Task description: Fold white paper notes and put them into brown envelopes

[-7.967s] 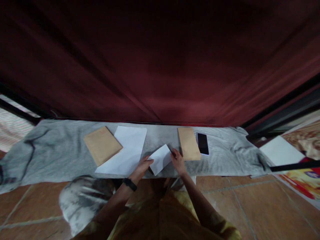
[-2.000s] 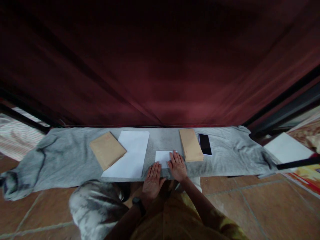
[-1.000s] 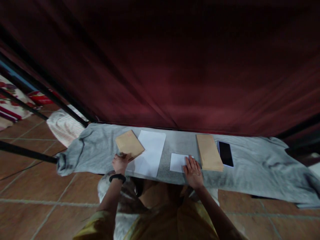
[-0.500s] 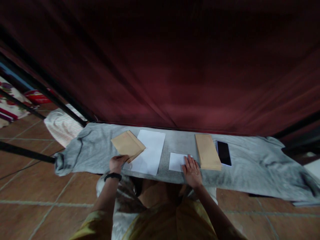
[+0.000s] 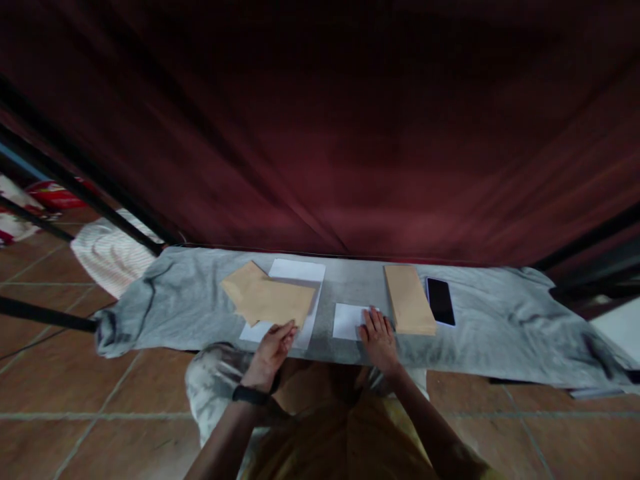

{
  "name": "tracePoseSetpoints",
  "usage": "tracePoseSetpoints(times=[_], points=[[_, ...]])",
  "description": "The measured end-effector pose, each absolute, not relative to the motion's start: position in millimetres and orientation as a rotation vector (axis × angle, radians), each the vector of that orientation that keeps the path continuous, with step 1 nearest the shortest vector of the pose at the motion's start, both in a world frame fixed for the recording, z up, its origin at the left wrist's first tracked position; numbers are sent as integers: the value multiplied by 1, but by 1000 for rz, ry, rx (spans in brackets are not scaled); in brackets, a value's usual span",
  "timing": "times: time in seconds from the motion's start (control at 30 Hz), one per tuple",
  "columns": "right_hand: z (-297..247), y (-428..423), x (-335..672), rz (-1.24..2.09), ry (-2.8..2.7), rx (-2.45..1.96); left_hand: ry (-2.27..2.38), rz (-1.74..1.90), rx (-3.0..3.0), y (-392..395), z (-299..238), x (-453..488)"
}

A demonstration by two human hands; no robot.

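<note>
Overhead, a dark red curtain (image 5: 320,133) fills the whole upper half of the frame, hanging down to the far edge of the surface (image 5: 340,287). Below it a grey cloth (image 5: 500,327) is spread across the surface, running from left of centre to the right edge of the frame, rumpled at both ends. Brown floor tiles (image 5: 75,400) take up the lower left and lower right corners. At the far left a pale striped fabric (image 5: 107,257) lies on the floor beside black bars.

Left of centre on the cloth a white sheet (image 5: 300,270) lies flat, largely covered by brown envelopes. One brown envelope (image 5: 280,301) is lifted a little over the sheet, pinched at its near edge by the left hand (image 5: 270,353), fingers closed on it; a black band sits on that wrist. Under it, toward the left, the stack of brown envelopes (image 5: 237,287) shows one corner.

Right of centre a second brown envelope pile (image 5: 409,300) lies lengthwise, and a black phone (image 5: 441,301) lies just beside it on the right, screen dark. Between the two brown groups lies a small folded white paper (image 5: 347,321), flat on the cloth. The right hand (image 5: 379,339) rests open and flat, its fingers spread on the paper's right edge, gripping nothing
</note>
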State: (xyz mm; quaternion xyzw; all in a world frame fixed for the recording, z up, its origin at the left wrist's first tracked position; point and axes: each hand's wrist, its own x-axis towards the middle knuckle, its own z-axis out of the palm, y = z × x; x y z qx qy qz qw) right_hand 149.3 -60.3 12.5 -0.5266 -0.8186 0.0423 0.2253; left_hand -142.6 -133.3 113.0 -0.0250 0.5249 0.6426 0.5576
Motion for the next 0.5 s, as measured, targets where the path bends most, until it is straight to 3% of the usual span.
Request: tracePoseSetpoints(times=[0.07, 0.2, 0.33, 0.5], points=[[19, -61, 144, 326, -2131, -1426, 1234, 1475, -55, -135, 104, -110], [41, -66, 120, 1088, -1684, -1275, 1222, 1432, -27, -140, 95, -70], [63, -71, 92, 1554, -1428, -1103, 1217, 1400, 39, -145, 91, -56], [77, -76, 83, 1864, -1089, -1108, 1246, 1331, 142, -151, 84, -58]])
